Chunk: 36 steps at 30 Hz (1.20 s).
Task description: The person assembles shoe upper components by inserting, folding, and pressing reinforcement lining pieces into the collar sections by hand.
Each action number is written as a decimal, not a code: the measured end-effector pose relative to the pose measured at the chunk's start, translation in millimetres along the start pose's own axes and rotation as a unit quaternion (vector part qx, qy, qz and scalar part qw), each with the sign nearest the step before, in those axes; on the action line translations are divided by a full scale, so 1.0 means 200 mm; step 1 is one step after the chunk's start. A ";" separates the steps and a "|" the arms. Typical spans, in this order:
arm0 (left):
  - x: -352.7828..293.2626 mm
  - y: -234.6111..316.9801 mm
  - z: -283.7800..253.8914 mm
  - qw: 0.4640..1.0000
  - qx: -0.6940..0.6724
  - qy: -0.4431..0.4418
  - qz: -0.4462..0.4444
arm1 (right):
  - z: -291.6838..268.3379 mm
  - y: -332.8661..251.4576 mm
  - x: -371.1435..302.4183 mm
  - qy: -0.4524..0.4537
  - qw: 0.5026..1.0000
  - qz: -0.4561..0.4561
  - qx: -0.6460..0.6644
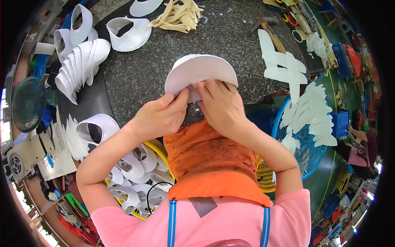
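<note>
Edge work in progress, no tool showing

L hand (162, 116) and R hand (222, 103) are meeting at the near edge of a curved white piece (201, 70). The piece is sitting right in front of the person, over the near part of the dark speckled bench (140, 76), its broad rounded side pointing away. L hand is mostly closed, thumb and fingers pinching the edge L of ctr. R hand is half curled, its fingers lying over the edge w/ tips tucking in under the curve; can't tell where its thumb is pressing, or how hard either is gripping.

Step in hand, going by the fingers: prob. shaping or tidying that edge close up, both hands sharing the job. Next move, at a guess, is calling for L holding the piece steady while R is pressing along the edge, w/o creasing the curve.

Around it: a stack of curved pieces (82, 66) is leaning at far L, tan strips (179, 18) are lying heaped up top, and a hammer (273, 36) is resting at R near flat pieces (294, 78), well apart from the hands. Lower L, a yellow basket (162, 151) is holding more curved ones; at R, a spread of flat ones is overlapping a blue basket (276, 123) in view.
</note>
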<state>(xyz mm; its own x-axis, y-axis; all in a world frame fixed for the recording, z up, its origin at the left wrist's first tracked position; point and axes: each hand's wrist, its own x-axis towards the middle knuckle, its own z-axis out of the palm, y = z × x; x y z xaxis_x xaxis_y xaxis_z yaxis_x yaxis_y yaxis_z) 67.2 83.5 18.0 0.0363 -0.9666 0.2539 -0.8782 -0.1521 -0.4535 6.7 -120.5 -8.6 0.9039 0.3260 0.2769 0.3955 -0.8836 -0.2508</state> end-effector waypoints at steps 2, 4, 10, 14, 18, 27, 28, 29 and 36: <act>0.00 0.01 0.00 1.000 -0.003 -0.005 0.001 | 0.02 -0.03 0.03 0.020 0.999 0.039 -0.003; 0.00 0.02 0.02 1.000 -0.007 -0.011 0.002 | 0.06 -0.03 0.01 0.054 0.998 0.029 -0.003; -0.01 -0.03 -0.03 1.000 -0.018 -0.001 -0.017 | 0.06 -0.03 0.01 0.079 0.995 -0.025 -0.054; -0.03 -0.07 -0.05 0.998 0.049 -0.030 0.023 | 0.08 0.02 0.03 0.065 0.996 -0.067 0.006; -0.04 0.01 -0.03 0.995 0.077 -0.041 0.039 | 0.10 -0.03 0.02 0.137 0.985 -0.080 -0.064; -0.05 0.08 -0.09 0.997 0.051 -0.056 0.004 | 0.14 -0.08 0.04 0.118 0.986 0.004 0.119; -0.04 0.05 -0.12 0.999 0.011 -0.045 -0.005 | 0.14 -0.10 0.02 0.140 0.989 -0.025 0.045; -0.04 0.03 -0.16 0.999 0.010 -0.047 -0.008 | 0.14 -0.12 0.02 0.160 0.985 -0.058 -0.025; -0.04 0.07 -0.27 0.983 0.105 -0.112 0.101 | 0.08 -0.13 0.04 0.028 0.994 -0.094 -0.050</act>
<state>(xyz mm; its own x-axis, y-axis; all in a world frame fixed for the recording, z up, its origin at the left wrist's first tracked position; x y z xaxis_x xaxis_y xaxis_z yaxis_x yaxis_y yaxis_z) 29.3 99.4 55.3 -0.0034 -0.9991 -0.0430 -0.7615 0.0304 -0.6474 5.7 -91.0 -14.3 0.8042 0.4720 0.3613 0.5361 -0.8385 -0.0979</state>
